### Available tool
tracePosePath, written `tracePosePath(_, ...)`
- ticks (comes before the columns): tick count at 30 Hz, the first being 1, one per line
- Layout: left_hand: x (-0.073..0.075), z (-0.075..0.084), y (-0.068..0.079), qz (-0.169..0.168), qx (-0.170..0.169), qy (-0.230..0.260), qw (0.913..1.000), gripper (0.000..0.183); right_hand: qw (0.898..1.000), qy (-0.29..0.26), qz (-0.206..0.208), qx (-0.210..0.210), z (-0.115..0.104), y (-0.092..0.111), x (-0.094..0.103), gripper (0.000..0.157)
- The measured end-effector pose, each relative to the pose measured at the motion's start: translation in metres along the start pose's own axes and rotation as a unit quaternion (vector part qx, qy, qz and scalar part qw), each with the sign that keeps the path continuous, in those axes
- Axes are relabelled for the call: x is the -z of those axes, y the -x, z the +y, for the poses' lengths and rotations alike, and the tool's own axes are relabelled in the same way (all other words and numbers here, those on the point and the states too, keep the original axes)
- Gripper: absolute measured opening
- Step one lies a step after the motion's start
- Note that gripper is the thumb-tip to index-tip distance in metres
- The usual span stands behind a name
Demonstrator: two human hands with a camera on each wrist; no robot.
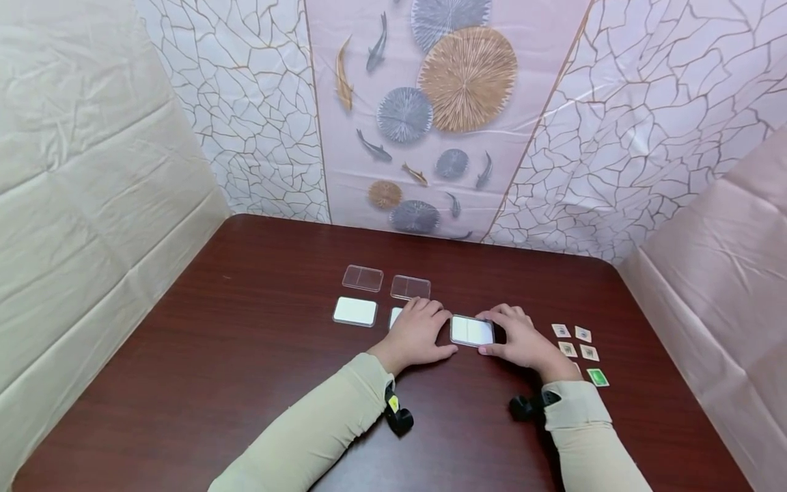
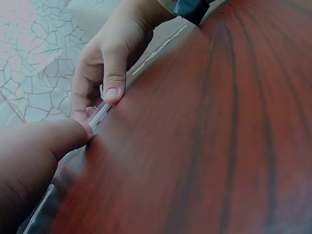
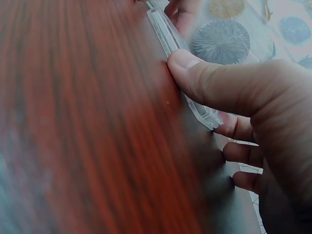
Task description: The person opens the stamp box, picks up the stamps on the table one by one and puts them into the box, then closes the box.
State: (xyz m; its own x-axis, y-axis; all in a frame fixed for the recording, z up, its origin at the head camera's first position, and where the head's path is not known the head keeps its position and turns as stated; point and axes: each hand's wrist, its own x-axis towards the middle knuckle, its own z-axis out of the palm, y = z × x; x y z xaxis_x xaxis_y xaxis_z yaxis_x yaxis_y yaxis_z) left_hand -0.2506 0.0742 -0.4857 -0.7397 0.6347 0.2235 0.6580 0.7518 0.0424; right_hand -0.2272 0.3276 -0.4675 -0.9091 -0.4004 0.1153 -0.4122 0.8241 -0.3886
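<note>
A flat clear plastic case (image 1: 470,331) with a white panel inside lies on the table between my hands. My right hand (image 1: 516,338) pinches its right end, thumb on the near long edge and fingers at the far side. At the left end my left hand (image 1: 418,335) holds the case by its corners between thumb and forefinger. The right wrist view shows the case's layered clear edge (image 3: 163,29) under my right thumb (image 3: 214,80). In the left wrist view, my left thumb (image 2: 53,146) presses that same edge.
Another white-filled case (image 1: 355,311) lies to the left; a second (image 1: 395,316) is partly hidden by my left hand. Behind them are two clear covers (image 1: 363,278). Several small picture tiles (image 1: 568,350) and a green one (image 1: 597,377) lie right of my right hand.
</note>
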Motion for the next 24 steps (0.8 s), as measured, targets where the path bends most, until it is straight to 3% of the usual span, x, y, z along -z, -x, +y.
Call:
tracePosePath(13, 0.0, -0.001, 0.001, 0.005, 0.002, 0.002, 1.0, 0.06, 0.999, -0.046, -0.001, 0.007, 0.009, -0.005, 0.007, 0.056)
tracePosePath(24, 0.0, -0.001, 0.001, 0.008, 0.004, 0.001, 1.0, 0.055, 0.992, -0.101, 0.061, -0.054, 0.019, -0.028, -0.004, 0.058)
